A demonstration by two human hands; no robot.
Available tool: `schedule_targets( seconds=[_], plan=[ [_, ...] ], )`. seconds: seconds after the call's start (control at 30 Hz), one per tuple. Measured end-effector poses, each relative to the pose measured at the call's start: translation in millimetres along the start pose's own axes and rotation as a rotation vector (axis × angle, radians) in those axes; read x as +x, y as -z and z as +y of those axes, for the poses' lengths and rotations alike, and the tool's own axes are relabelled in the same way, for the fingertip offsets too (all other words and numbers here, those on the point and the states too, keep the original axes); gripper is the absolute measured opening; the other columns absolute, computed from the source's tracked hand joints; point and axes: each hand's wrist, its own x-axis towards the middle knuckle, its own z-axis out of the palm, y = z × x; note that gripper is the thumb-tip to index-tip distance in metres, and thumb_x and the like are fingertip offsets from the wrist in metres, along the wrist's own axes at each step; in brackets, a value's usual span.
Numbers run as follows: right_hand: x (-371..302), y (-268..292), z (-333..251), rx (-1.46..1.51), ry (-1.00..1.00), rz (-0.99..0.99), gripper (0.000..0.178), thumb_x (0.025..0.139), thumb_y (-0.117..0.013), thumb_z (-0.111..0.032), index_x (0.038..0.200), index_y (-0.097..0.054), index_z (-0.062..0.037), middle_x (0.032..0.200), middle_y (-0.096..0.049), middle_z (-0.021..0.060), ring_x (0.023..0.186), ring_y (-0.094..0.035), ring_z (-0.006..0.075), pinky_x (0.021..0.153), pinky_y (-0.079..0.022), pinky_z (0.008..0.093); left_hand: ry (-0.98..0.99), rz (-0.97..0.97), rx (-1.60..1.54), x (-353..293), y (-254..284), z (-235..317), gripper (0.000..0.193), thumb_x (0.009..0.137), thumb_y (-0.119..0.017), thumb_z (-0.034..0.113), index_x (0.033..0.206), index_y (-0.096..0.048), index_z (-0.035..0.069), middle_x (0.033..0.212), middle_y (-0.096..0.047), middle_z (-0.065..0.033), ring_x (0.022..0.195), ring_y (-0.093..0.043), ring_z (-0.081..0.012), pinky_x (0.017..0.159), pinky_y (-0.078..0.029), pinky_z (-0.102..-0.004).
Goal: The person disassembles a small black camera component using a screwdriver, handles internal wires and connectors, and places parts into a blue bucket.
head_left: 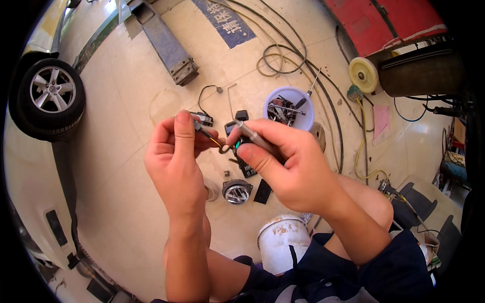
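Observation:
My left hand point(176, 157) is closed on a small grey wire connector point(197, 125), pinched between thumb and fingers. From it a short bundle of black and orange wires point(214, 141) runs toward the other hand. My right hand point(298, 164) grips a slim silver pen-like tool point(251, 133), its tip just above the wires; whether it touches them I cannot tell. On the floor beneath lie a black box with a cable point(204, 119), dark parts and an open black tool case point(246, 162), partly hidden by my fingers. Nearer me sits a round chrome emblem point(237, 193).
A pale purple basin point(289, 101) of tools and small metal parts stands beyond my right hand. Hoses point(283, 50) curl across the floor. A white bucket point(284, 241) is close to my legs. A car wheel point(52, 96) is at left, a red cabinet point(384, 22) far right.

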Motion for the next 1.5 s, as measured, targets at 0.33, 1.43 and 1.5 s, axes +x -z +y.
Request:
schedule_targets(
  seconds=[0.33,1.43,1.5],
  plan=[
    [3,28,-9,0.646,-0.392,-0.062,0.027,0.103,-0.043,-0.029,0.107,-0.054,-0.0045,0.074,-0.056,0.0054,0.041,-0.022,0.0016,0.036,-0.018,0.0193,0.058,-0.053,-0.078,6,-2,-1,0.026,0.099,-0.053,0.024,0.096,-0.056,-0.002,0.08,-0.066,-0.01,0.072,-0.065,-0.0163,0.07,-0.052,-0.0283],
    [11,30,-3,0.755,-0.333,-0.206,0.031,0.101,-0.049,-0.028,0.117,-0.059,-0.004,0.069,-0.05,-0.0069,0.047,-0.026,0.0001,0.042,-0.021,0.0174,0.059,-0.289,0.05,-8,3,13,0.007,0.081,-0.069,0.001,0.085,-0.063,0.0,0.077,-0.056,0.002,0.074,-0.048,-0.0055,0.067,-0.038,-0.0209],
    [12,28,-9,0.648,-0.323,-0.176,0.033,0.099,-0.052,-0.03,0.116,-0.06,-0.0032,0.069,-0.051,-0.0063,0.047,-0.028,-0.0005,0.041,-0.022,0.0175,0.047,-0.298,0.053,-8,4,13,0.007,0.08,-0.069,0.0,0.084,-0.063,0.0,0.077,-0.057,0.0016,0.074,-0.05,-0.0059,0.068,-0.039,-0.0209]
  ],
)
